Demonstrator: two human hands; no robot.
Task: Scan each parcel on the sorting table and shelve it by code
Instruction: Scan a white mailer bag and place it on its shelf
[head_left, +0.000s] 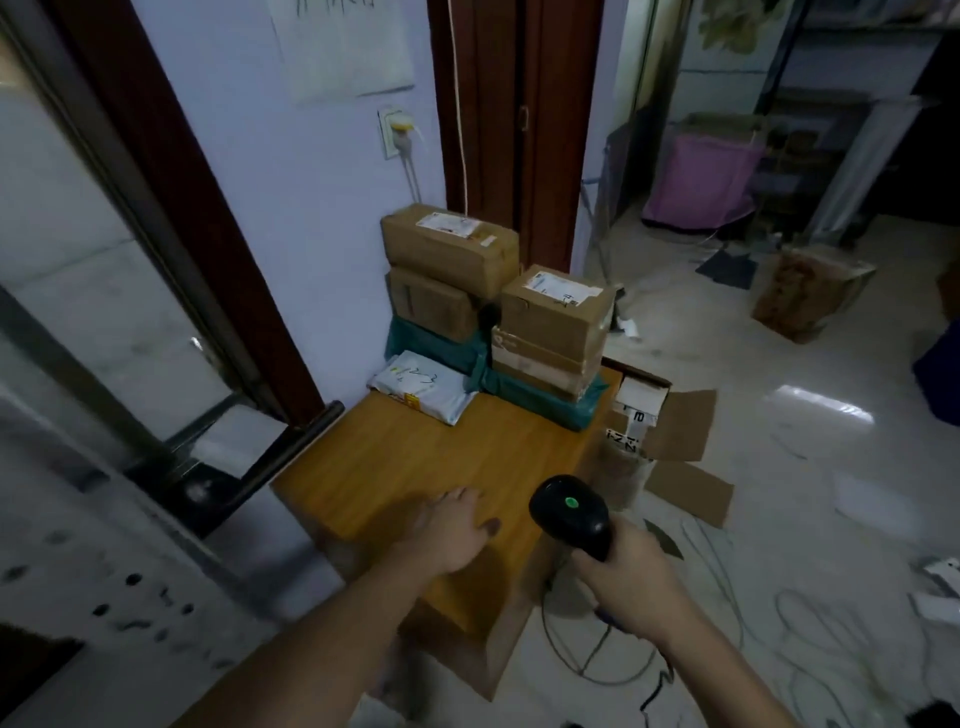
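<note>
Viewing from above: a person's two bare forearms reach toward a small wooden desk (441, 467) set against a pale wall.
Right hand (631, 579): fingers curled tight round the handle of a black barcode scanner (570, 513), a green light showing on its head, held over the desk's near right corner.
Left hand (453, 530): lies palm down on the bare wood near the front edge, fingers straight and close together, holding nothing.
Parcels: all at the far end of the desk, well apart from both hands. A white mailer bag (422, 385) lies flat at the front left. Behind it a green-wrapped parcel (535, 397) carries two stacks of brown boxes, the top left box (451, 243) highest, the top right box (557, 307) just beside it.
Floor: an open carton (670, 431) touches the desk's right side; loose cables (597, 660) loop below the scanner.
Risk, stacks: pulling a lower box or the green parcel first would likely topple the boxes above it.
Risk, cable: a long reach with the scanner may snag its lead on the desk corner.
Risk, labels: dim light and tilted labels may cause a missed or wrong scan.
</note>
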